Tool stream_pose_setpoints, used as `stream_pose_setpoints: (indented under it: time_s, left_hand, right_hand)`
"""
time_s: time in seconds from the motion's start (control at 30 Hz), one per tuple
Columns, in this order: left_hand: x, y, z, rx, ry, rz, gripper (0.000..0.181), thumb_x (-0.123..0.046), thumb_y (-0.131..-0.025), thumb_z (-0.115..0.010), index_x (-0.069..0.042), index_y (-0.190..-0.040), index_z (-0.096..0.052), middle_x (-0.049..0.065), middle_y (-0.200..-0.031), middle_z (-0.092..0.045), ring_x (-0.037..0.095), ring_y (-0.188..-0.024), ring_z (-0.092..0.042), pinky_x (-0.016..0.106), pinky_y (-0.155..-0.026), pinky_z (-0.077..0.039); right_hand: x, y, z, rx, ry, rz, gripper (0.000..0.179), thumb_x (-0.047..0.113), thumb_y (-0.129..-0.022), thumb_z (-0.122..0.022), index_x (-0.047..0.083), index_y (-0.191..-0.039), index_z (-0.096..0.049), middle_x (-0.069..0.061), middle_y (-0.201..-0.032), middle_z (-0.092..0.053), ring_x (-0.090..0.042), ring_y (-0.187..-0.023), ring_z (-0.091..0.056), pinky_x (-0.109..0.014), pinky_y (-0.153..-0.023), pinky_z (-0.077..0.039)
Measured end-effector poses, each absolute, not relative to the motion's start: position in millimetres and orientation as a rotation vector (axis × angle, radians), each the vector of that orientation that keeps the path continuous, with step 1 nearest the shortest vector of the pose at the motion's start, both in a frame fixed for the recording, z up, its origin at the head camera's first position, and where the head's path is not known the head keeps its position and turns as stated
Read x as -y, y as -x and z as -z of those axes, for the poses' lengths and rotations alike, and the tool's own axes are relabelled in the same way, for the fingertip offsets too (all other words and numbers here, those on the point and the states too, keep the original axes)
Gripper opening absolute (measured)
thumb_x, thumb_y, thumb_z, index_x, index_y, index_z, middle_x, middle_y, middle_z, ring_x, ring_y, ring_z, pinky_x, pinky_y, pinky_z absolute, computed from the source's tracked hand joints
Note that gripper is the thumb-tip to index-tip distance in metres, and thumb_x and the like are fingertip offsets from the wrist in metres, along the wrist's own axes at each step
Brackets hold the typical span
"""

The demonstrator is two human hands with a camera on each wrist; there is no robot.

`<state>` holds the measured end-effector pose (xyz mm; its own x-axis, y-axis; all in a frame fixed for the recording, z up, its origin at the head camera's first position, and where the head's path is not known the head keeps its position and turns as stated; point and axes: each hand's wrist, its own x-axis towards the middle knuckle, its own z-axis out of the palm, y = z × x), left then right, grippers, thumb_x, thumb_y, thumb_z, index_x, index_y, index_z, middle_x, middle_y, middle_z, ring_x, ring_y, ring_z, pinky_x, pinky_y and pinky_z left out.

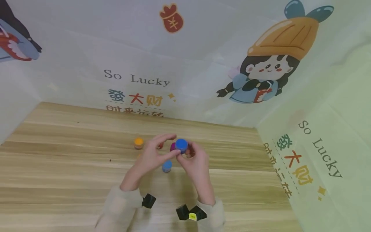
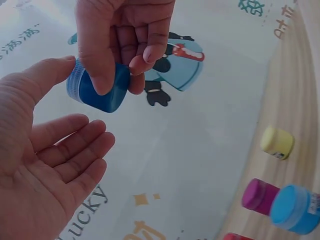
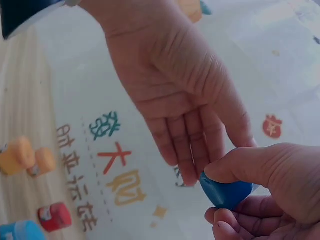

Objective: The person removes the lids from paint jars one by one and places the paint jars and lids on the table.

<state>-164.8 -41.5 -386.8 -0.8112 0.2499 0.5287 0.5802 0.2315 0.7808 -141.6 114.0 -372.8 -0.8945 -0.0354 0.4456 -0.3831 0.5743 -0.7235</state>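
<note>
Held up over the table is a small blue jar [image 1: 181, 145] with a ridged blue lid, tilted on its side in the left wrist view. My right hand [image 1: 197, 161] pinches its body between thumb and curled fingers. On the lid side, the thumb tip of my left hand [image 1: 152, 153] is right at the rim [image 2: 75, 82]. The other left fingers [image 2: 82, 145] stretch out loosely, spread away from the jar. Below the hands stands a light blue jar [image 1: 166, 166]; a purple jar [image 1: 173, 147] shows partly behind the blue one.
An orange jar [image 1: 138, 143] stands left of the hands on the wooden table [image 1: 72, 154]. Around it are a pale yellow jar [image 2: 277, 142], a red jar [image 3: 55, 216] and another orange jar [image 3: 44, 161]. Printed white sheeting [image 1: 87, 54] walls the table's back and sides.
</note>
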Motion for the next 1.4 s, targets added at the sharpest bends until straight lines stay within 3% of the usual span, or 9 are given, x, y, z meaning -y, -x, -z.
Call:
stream_pose_setpoints:
  time_s: [0.43,0.67,0.83,1.17,1.4]
  left_hand:
    - [52.0,165.1,358.5,2.150,0.812,1.654,0.042,-0.001,-0.076,-0.075,0.004,-0.116,-0.061,0.016,-0.116,-0.062,0.028,-0.112,-0.056,0.043,-0.095,-0.042]
    - [55.1,165.1,354.1,2.116,0.883,1.690,0.038,0.003,-0.078,-0.072,0.005,-0.114,-0.062,0.018,-0.118,-0.061,0.029,-0.113,-0.055,0.044,-0.097,-0.040]
    - [56.2,165.0,354.9,2.101,0.909,1.706,0.035,0.003,-0.078,-0.071,0.004,-0.112,-0.064,0.016,-0.117,-0.062,0.029,-0.113,-0.055,0.043,-0.097,-0.039]
    - [50.9,161.0,357.5,2.082,0.715,1.786,0.032,-0.004,-0.071,-0.080,-0.002,-0.098,-0.062,0.008,-0.099,-0.066,0.020,-0.099,-0.058,0.037,-0.091,-0.040]
    - [56.1,163.2,360.1,2.076,0.800,1.671,0.035,0.004,-0.073,-0.075,0.001,-0.107,-0.066,0.014,-0.108,-0.061,0.029,-0.108,-0.049,0.045,-0.093,-0.034]
  right_hand:
    - [-100.0,133.3,340.9,2.368,-0.392,-1.354,0.028,0.005,-0.076,-0.076,-0.005,-0.099,-0.066,-0.009,-0.077,-0.061,-0.027,-0.070,-0.058,-0.037,-0.066,-0.053]
    - [-96.2,133.9,340.4,2.320,-0.450,-1.451,0.028,0.000,-0.075,-0.074,-0.007,-0.102,-0.067,-0.012,-0.080,-0.063,-0.023,-0.070,-0.059,-0.031,-0.066,-0.053]
    - [-94.6,134.7,344.7,2.295,-0.461,-1.563,0.028,-0.002,-0.077,-0.071,-0.008,-0.104,-0.065,-0.015,-0.084,-0.063,-0.023,-0.073,-0.060,-0.039,-0.069,-0.053]
    - [-89.7,135.3,355.4,2.241,-0.429,-1.501,0.027,0.000,-0.075,-0.075,-0.008,-0.099,-0.067,-0.017,-0.090,-0.067,-0.023,-0.071,-0.062,-0.034,-0.066,-0.054]
    - [-90.1,135.9,355.8,2.250,-0.440,-1.486,0.027,-0.003,-0.074,-0.075,-0.009,-0.098,-0.066,-0.015,-0.080,-0.064,-0.024,-0.068,-0.060,-0.028,-0.064,-0.053]
